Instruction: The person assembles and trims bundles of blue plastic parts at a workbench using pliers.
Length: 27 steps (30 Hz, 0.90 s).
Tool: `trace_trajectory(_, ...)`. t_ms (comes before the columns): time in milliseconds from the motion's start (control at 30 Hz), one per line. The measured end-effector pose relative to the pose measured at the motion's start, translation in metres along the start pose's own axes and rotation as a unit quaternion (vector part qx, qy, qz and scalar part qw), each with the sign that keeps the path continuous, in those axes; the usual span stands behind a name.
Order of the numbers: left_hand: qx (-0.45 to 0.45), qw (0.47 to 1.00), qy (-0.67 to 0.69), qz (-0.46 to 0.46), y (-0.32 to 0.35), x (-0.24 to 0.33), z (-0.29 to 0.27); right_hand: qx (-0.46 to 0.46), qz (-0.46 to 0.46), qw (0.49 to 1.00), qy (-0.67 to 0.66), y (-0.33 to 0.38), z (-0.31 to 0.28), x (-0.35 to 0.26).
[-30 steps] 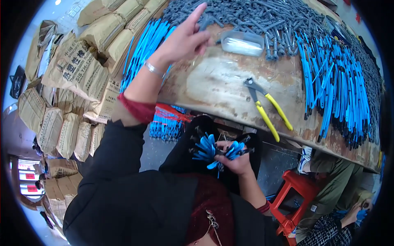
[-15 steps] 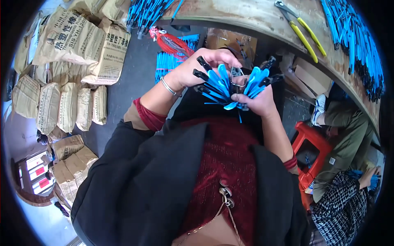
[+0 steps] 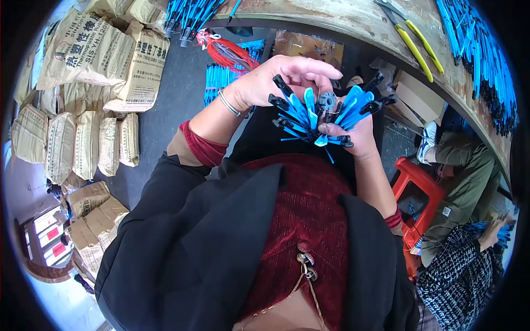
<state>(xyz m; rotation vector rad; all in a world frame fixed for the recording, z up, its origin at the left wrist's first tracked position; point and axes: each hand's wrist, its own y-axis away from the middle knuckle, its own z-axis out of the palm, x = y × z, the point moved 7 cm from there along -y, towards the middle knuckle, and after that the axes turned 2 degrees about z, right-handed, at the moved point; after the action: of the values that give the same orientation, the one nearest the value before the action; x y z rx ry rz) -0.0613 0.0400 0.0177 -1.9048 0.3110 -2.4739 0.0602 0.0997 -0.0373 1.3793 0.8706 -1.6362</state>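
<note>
A bundle of blue plastic strips with black clip-like ends (image 3: 301,113) fans out in front of my chest. Near its middle shows a dark grey toothed hub (image 3: 328,101), with a thin line, perhaps wire, beside it. My right hand (image 3: 359,134) is closed around the bundle from the right side, its thumb pressed near the centre. My left hand (image 3: 287,80) is at the hub's far left, index finger stretched across above it and the other fingers bent in behind; whatever they pinch is hidden.
A wooden workbench (image 3: 309,14) runs along the far side, carrying yellow-handled pliers (image 3: 411,41) and piles of blue strips (image 3: 480,71). Red cords (image 3: 229,55) hang at its edge. Paper sacks (image 3: 88,55) are stacked left. A co-worker (image 3: 461,265) sits right, by a red stool (image 3: 411,187).
The hub has turned so its toothed face shows more, and the fan of strips has shifted slightly right. My left index finger has stretched out to the right above it.
</note>
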Motion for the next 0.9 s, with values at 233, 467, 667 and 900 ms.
trace_trajectory(233,-0.003,0.997,-0.07,0.035,-0.005,-0.007,-0.009,0.006,0.01,0.999,-0.033,-0.001,-0.004,0.008)
trace_trajectory(467,0.033,0.999,-0.023,0.021,-0.007,-0.009,-0.006,0.015,0.007,0.998,-0.053,-0.002,-0.007,0.007)
trace_trajectory(667,0.001,0.997,-0.011,0.072,-0.009,-0.013,-0.004,0.034,0.013,0.998,-0.055,-0.001,-0.008,0.007)
trace_trajectory(900,-0.005,0.987,-0.125,0.101,-0.013,0.006,-0.001,0.067,0.009,0.998,-0.018,-0.002,-0.013,0.01)
